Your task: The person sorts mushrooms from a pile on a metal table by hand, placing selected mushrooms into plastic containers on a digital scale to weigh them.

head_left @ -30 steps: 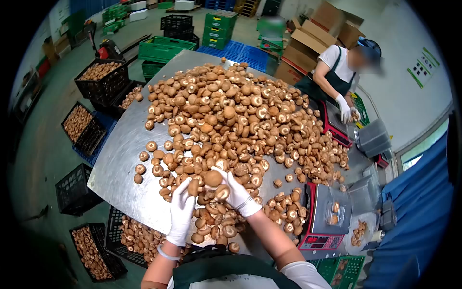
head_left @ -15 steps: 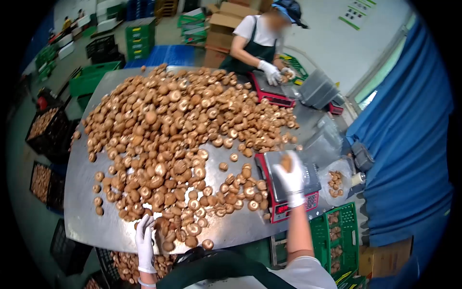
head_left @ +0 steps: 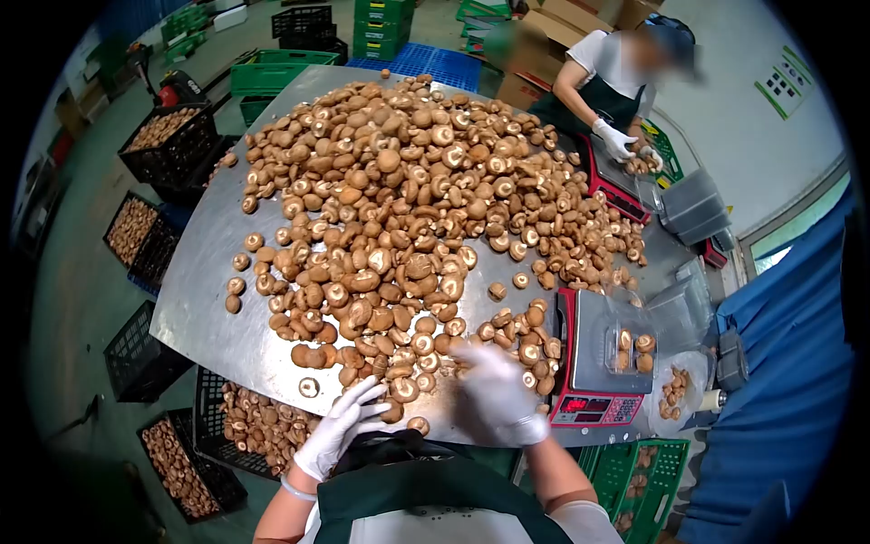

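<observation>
A red-edged scale [head_left: 586, 335] bearing a clear tray [head_left: 634, 319] stands on the worktop's [head_left: 204, 295] right, with loose mushrooms [head_left: 529, 354] between it and the blurred right hand [head_left: 497, 392], whose grip I cannot tell. The main heap [head_left: 390, 181] spreads beyond, stems pointing every way, long axes mixed. The left hand [head_left: 337, 431], fingers spread wide, is beside the nearest caps.

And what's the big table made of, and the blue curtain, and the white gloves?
The table looks like metal, probably stainless steel: grey, smooth, with bright glare. The blue curtain seems to be cloth, fairly dull, hanging in folds. The white gloves look thin, hugging the fingers; they could be rubber or fabric, I can't tell.
</observation>
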Available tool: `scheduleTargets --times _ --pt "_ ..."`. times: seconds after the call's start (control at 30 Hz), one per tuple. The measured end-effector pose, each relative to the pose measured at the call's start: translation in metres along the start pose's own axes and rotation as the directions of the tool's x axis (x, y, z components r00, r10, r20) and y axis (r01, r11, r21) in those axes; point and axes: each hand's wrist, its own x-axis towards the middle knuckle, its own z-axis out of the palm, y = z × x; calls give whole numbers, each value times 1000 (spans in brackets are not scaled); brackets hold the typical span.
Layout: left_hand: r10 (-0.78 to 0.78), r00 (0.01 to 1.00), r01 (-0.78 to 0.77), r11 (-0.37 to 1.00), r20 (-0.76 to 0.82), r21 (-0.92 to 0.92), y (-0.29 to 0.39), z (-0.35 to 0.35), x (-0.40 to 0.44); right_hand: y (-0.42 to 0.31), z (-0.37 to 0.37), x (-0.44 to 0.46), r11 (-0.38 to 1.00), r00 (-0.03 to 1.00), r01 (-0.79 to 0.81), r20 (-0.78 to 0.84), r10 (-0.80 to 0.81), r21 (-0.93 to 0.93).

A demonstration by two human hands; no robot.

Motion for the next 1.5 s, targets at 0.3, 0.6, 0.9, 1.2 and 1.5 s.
scheduleTargets --times 0.3,0.6,0.9,1.2,1.5 --pt "253 877 -211 967 -408 146 -10 -56 -44 62 149 99 864 999 -32 1 38 -502" --pt "727 653 38 252 -214 967 25 -68 0 79 154 96 1000 996 -20 84 19 4" --pt "667 734 -52 -134 129 990 31 -74 133 86 114 91 490 894 -443 330 303 751" --pt "805 517 255 179 -290 950 61 -134 4 18 123 87 985 939 67 325 -115 158" --pt "691 669 230 156 -272 961 18 -96 -64 44 154 95 944 993 114 61 -99 -310"
